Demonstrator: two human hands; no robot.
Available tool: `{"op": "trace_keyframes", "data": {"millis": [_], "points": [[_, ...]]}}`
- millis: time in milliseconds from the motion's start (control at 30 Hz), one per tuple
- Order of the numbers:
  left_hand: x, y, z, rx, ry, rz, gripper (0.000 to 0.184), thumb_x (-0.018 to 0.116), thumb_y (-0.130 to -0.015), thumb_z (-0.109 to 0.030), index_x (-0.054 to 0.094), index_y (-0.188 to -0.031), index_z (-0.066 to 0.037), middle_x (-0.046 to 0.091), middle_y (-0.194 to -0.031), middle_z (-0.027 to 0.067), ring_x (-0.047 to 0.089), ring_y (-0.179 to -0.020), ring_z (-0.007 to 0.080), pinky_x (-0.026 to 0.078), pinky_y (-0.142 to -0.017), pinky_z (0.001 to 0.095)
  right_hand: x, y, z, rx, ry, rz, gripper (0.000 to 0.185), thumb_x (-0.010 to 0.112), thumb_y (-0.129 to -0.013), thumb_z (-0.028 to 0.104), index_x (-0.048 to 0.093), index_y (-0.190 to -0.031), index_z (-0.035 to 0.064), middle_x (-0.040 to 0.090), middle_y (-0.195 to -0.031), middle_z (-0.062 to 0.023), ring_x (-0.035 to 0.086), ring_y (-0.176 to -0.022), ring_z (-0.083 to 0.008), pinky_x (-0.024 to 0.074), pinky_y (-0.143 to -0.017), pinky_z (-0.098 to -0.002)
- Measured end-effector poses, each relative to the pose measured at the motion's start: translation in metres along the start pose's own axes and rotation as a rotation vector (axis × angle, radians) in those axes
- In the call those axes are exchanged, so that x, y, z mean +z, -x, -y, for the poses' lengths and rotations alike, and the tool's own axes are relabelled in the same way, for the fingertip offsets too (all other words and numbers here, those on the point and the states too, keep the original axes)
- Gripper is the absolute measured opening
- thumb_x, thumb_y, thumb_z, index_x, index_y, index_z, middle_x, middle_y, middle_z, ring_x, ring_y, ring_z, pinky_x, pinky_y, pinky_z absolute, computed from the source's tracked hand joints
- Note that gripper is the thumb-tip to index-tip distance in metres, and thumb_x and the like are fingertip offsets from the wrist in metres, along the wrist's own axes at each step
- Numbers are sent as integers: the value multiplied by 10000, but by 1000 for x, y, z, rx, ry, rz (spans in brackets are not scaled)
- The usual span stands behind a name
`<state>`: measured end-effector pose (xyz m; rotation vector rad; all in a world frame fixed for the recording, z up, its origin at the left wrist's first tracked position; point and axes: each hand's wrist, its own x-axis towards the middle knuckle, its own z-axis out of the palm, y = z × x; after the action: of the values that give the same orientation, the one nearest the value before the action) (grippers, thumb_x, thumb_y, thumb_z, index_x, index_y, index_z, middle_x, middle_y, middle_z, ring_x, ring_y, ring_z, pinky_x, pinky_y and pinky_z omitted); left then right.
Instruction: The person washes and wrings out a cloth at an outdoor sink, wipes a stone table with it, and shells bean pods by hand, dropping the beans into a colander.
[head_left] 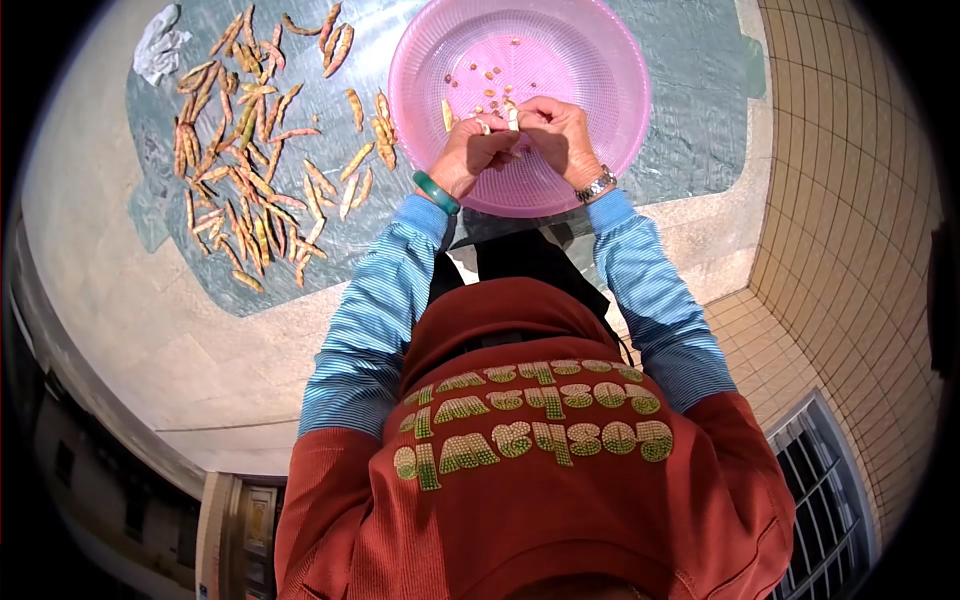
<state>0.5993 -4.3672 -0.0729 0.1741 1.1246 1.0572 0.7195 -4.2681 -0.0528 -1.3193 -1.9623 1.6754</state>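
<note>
Over the near half of a pink plastic basin [620, 130], my two hands meet around a bean pod [513, 119] whose pale inside shows. My left hand [473, 155], with a green bangle at the wrist, is closed on the pod from the left. From the other side my right hand [565, 140], wearing a metal watch, pinches it between thumb and fingers. Several loose reddish-brown beans [490, 74] lie on the basin floor beyond my fingers. A yellowish pod piece [447, 115] is in the basin near my left hand. My fingers partly hide the pod.
A big heap of speckled, unopened bean pods [250, 180] spreads over the green sheet [330, 95] to the left. A few pods [383, 130] lie right beside the basin. White crumpled plastic [160, 45] sits at the far left corner. A tiled wall [850, 170] rises on the right.
</note>
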Motion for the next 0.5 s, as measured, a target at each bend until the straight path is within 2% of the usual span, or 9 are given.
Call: {"op": "trace_keyframes", "data": {"millis": [67,100,167,200,233,300,333,433,500], "points": [[-3,0,1,49,72,-7,119,564,-827,-105,591,-917,-32,580,-733,20,571,-644,109,458,-580,209,0,-1,-3,54,-38,-58,110,579,-748,86,622,-709,-8,492,-561,28,443,-537,-44,391,-478,-219],[-5,3,0,50,72,-9,119,564,-827,-105,591,-917,-32,580,-733,20,571,-644,109,458,-580,209,0,-1,-4,108,-77,-116,109,572,-755,78,620,-704,-7,504,-568,26,456,-540,-46,397,-483,-211],[-12,11,-6,83,384,-35,221,535,-817,-41,557,-1034,-11,590,-846,50,577,-739,121,466,-650,222,-7,2,-1,152,-140,-94,106,572,-764,75,619,-712,-4,522,-574,19,475,-536,-50,409,-485,-210],[-13,16,-14,63,320,-87,311,504,-811,11,509,-1122,0,581,-919,60,572,-801,126,463,-687,223,-9,6,6,199,-202,-74,102,572,-773,72,618,-719,-1,539,-581,12,493,-532,-54,420,-486,-209],[-16,20,-15,63,321,-89,311,504,-811,11,509,-1122,0,581,-919,60,572,-801,126,463,-687,223,-9,11,14,200,-202,-73,102,572,-773,72,618,-719,-1,539,-581,12,493,-532,-54,420,-486,-209],[-24,30,-18,194,343,-81,323,488,-811,31,501,-1133,3,582,-899,47,571,-795,120,463,-696,225,-5,21,28,237,-202,66,104,519,-829,66,602,-816,5,563,-626,-19,511,-519,-66,438,-481,-196],[-30,36,-20,236,246,-94,348,484,-807,53,491,-1151,3,589,-932,53,567,-802,109,463,-703,220,-1,25,20,193,-110,117,102,504,-835,64,588,-831,7,564,-627,-28,513,-501,-69,431,-457,-200],[-36,63,-31,304,224,-188,328,502,-778,84,520,-1096,9,603,-937,65,573,-772,104,468,-678,213,24,41,30,187,-130,235,102,495,-840,67,579,-843,8,568,-625,-25,517,-500,-68,437,-450,-200],[-49,75,-26,356,163,-211,332,495,-781,86,522,-1104,12,613,-962,76,583,-804,104,476,-707,217,46,51,30,150,-198,265,95,506,-846,79,570,-836,10,569,-622,-30,520,-498,-70,443,-445,-200]]}}
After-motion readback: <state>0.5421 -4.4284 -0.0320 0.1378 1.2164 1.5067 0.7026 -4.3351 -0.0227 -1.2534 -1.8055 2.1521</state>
